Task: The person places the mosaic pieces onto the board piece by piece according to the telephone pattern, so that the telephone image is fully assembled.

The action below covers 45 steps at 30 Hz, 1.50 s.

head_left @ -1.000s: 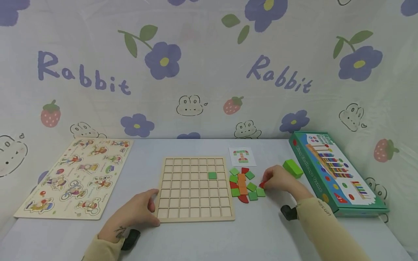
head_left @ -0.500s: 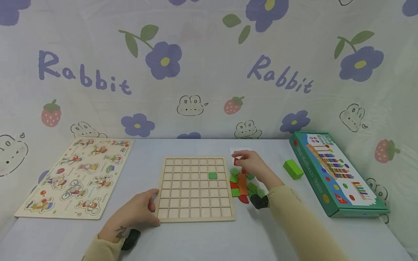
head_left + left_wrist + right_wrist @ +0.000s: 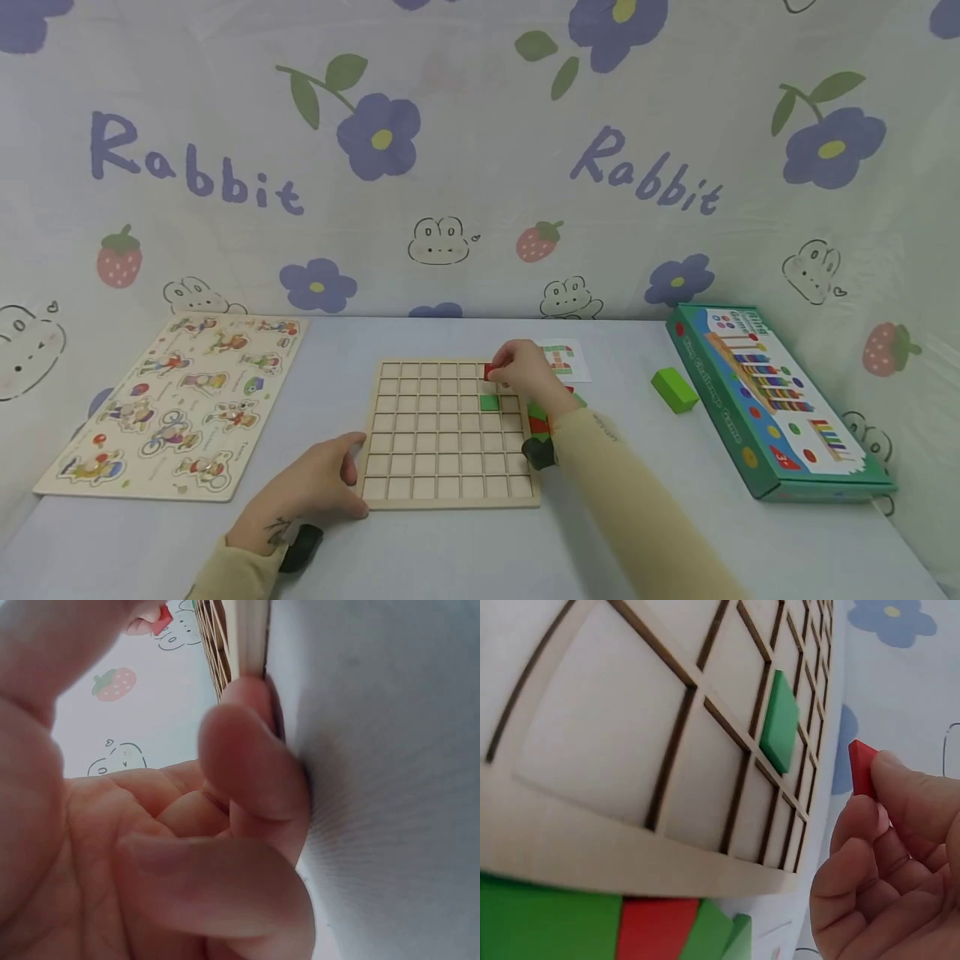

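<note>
A wooden grid board (image 3: 450,503) lies on the table. My left hand (image 3: 311,483) rests against its left edge, thumb near the front left corner; close up in the left wrist view, a fingertip touches the board's side. Over the back right cells, my right hand (image 3: 528,375) pinches a red tile (image 3: 861,769) between thumb and fingers. That tile is tilted and apart from the grid in the right wrist view. One green square tile (image 3: 489,403) sits in a cell just in front of it. Loose green and red tiles (image 3: 656,926) lie along the board's right side, partly hidden by my right arm.
A pattern card (image 3: 566,360) lies behind the loose tiles, partly covered by my hand. A green block (image 3: 674,390) and a green game box (image 3: 780,400) are at the right. At the left lies a wooden picture puzzle (image 3: 180,408).
My right hand has moved left from the loose tiles, past the card, to above the board's back right, carrying the red tile. My left hand has stayed at the board's edge.
</note>
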Motion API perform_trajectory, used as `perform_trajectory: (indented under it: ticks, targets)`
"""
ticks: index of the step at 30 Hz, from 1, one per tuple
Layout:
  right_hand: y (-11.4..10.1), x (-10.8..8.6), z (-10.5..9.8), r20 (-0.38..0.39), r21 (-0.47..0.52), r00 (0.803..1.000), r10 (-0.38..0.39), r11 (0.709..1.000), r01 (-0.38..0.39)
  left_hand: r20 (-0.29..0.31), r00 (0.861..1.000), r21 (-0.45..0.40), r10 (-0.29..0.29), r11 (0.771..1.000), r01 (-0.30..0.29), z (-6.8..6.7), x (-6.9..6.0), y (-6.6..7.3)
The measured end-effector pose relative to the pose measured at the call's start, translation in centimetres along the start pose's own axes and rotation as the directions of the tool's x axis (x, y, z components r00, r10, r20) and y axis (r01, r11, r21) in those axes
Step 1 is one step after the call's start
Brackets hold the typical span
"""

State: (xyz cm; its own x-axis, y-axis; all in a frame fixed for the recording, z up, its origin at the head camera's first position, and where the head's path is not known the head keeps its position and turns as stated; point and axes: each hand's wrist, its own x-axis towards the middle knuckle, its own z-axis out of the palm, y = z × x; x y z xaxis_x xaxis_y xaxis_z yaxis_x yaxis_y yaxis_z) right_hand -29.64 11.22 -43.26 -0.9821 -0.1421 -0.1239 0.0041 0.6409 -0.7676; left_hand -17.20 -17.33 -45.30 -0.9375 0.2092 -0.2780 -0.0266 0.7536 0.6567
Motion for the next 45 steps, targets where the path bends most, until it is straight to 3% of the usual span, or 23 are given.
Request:
perform_trajectory:
  ticks: [13, 28, 38, 45]
  targets:
    - [-0.2, 0.3, 1.2, -0.011, -0.121, 0.998, 0.068, 0.99, -0.069, -0.005, 1.0, 0.002, 0.011, 1.0, -0.011, -0.1, -0.1, 0.1]
    - [-0.1, 0.5, 1.8, -0.001, -0.206, 0.999, 0.052, 0.977, -0.052, -0.001, 1.0, -0.002, -0.012, 1.0, 0.012, -0.1, -0.2, 0.2]
    - [-0.8, 0.3, 2.1, -0.02, -0.319, 0.995, 0.094, 0.943, -0.096, 0.002, 1.0, -0.009, -0.002, 1.0, 0.002, -0.1, -0.2, 0.2]
    - [-0.8, 0.2, 2.2, -0.034, -0.39, 0.997, 0.072, 0.917, -0.079, 0.001, 1.0, 0.008, 0.006, 1.0, -0.006, -0.2, -0.2, 0.3]
